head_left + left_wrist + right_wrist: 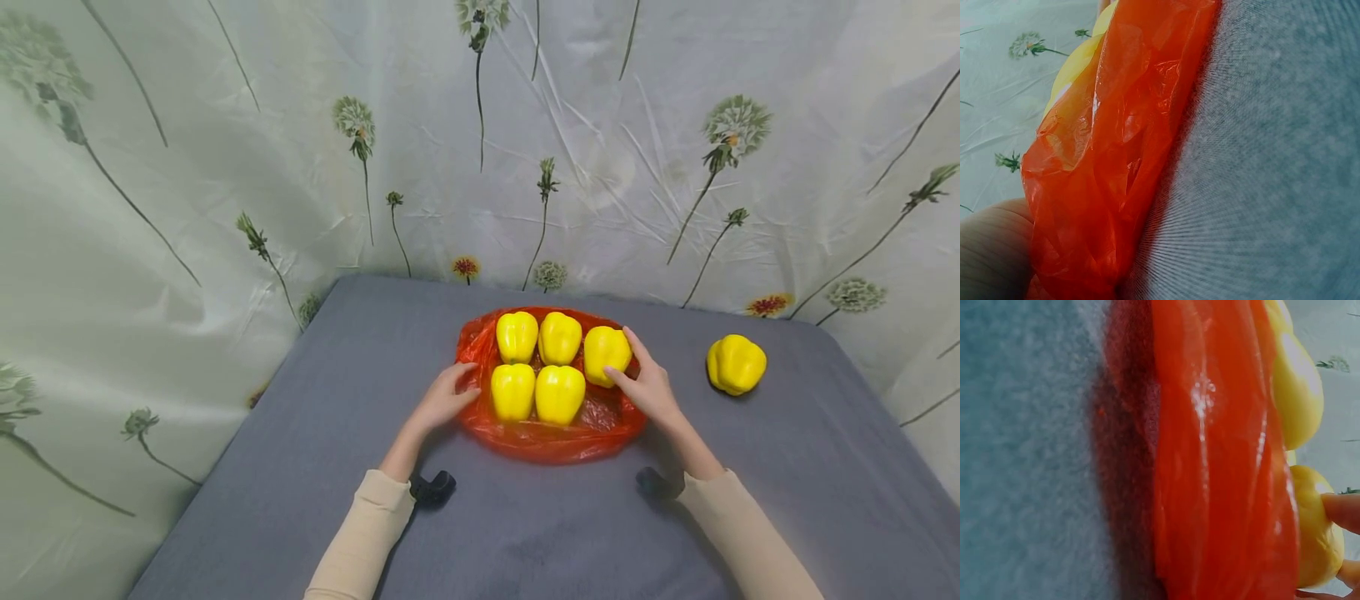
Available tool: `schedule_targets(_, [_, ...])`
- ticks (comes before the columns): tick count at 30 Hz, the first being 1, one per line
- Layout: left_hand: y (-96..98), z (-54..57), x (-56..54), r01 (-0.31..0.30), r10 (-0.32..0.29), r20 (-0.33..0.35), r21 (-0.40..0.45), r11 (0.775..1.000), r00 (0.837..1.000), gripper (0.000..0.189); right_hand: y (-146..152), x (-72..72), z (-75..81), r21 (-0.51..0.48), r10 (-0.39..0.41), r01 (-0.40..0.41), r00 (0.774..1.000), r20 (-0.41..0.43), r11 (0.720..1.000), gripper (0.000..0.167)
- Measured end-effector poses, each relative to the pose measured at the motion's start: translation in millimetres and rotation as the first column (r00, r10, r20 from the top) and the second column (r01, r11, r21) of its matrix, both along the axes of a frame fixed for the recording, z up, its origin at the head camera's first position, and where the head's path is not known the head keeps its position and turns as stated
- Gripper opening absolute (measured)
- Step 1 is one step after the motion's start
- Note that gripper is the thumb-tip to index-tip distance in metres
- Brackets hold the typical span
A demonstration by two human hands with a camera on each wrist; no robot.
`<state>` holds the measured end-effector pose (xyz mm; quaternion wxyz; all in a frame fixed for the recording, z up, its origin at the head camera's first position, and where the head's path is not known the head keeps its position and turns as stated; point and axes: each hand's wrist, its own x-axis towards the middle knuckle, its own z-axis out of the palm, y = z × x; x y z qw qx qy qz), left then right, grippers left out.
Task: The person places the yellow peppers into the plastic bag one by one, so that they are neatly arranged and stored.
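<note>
A crumpled red plastic bag (555, 448) lies with its mouth spread upward, and several yellow bell peppers (560, 394) sit in it in two rows. My right hand (651, 390) grips the bell pepper at the back right (604, 354), thumb on the near side and fingers on the far side. In the right wrist view its fingertips press that pepper (1313, 531) beyond the bag's wall. At the bag's left rim, my left hand (442, 400) touches the plastic, thumb and fingers apart. The left wrist view shows part of that hand (994, 250) beside the bag (1129, 144).
Another yellow bell pepper (736, 364) lies on the grey-covered table (787, 483), right of the bag. Behind and to the left hangs a pale curtain (247, 150) with a dandelion print. Dark devices (433, 489) are worn at both wrists.
</note>
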<state>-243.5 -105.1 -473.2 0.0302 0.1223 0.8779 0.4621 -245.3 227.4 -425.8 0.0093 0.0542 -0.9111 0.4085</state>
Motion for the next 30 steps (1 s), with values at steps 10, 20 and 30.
schedule_targets(10, [-0.3, 0.1, 0.2, -0.002, 0.002, 0.012, -0.005, 1.000, 1.000, 0.049, -7, -9.8, -6.6, 0.046, -0.008, 0.007, 1.000, 0.025, 0.999, 0.077])
schedule_targets(20, [-0.2, 0.7, 0.0, -0.003, 0.003, 0.016, 0.002, 1.000, 1.000, 0.049, -9, -9.9, -5.7, 0.183, -0.021, 0.030, 0.999, -0.049, 0.983, 0.068])
schedule_targets(30, [-0.6, 2.6, 0.4, 0.004, -0.004, 0.004, -0.006, 1.000, 1.000, 0.050, -12, -9.0, -2.9, 0.186, -0.054, 0.058, 0.998, -0.027, 0.981, 0.071])
